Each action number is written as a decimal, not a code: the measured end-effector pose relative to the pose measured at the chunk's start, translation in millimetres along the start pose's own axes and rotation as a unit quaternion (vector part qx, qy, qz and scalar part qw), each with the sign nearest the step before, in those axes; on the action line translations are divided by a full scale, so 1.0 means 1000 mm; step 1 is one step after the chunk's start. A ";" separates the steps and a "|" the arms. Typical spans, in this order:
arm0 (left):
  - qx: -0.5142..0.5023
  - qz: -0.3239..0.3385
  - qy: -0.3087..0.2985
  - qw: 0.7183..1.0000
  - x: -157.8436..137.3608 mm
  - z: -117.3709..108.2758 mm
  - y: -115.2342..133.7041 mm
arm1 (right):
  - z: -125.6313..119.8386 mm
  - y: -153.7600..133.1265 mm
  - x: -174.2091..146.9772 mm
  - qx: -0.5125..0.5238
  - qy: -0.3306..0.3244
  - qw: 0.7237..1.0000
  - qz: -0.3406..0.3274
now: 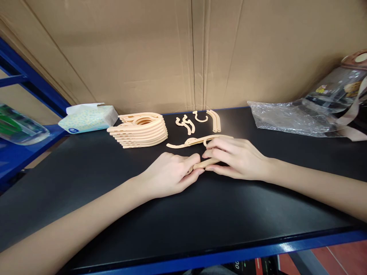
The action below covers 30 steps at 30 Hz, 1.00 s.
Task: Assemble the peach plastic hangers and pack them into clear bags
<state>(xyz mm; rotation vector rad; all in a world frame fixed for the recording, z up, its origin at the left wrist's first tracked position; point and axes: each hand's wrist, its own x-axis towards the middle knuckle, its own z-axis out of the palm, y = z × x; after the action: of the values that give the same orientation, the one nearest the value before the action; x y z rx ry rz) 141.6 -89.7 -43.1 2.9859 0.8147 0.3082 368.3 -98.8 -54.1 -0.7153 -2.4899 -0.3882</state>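
My left hand point(174, 172) is closed around one end of a cream plastic hanger arm point(205, 163), thumb and fingers pinching it. From the other side my right hand point(233, 158) grips the same piece with its fingers. The hidden ends keep me from telling how its parts join. Just beyond my fingers lies a cream hanger piece point(183, 144), long and curved, partly covered by the right hand. Farther back are small branching hanger parts point(186, 124), a loose hook point(201, 117) and a pair of curved arms point(214, 120).
A stack of cream plastic hangers point(140, 131) stands left of centre on the black table point(183, 221). Behind it sits a tissue pack point(90, 117). At right lie a clear plastic bag point(283, 116) and a transparent bottle point(334, 89) with a strap. Cardboard point(129, 57) walls the back.
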 end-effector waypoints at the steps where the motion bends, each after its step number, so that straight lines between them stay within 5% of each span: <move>1: -0.005 -0.005 0.000 1.000 0.000 0.000 -0.001 | 0.000 0.001 0.000 0.006 0.021 1.000 0.011; 6: 0.025 0.005 0.010 1.000 0.000 0.001 -0.004 | -0.001 0.009 -0.001 0.031 0.054 0.991 0.118; 13: 0.067 0.034 0.024 0.997 0.000 0.000 -0.004 | 0.005 0.019 -0.001 0.063 -0.009 0.975 0.213; 30: -0.021 0.070 -0.011 0.997 -0.002 -0.003 -0.005 | 0.005 0.020 0.000 0.110 -0.068 0.970 0.208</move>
<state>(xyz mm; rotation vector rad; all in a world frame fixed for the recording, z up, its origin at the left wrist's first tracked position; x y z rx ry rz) 137.1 -86.0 -40.9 3.0077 0.5911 0.2907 377.1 -80.6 -55.9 -1.1676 -2.3688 0.0913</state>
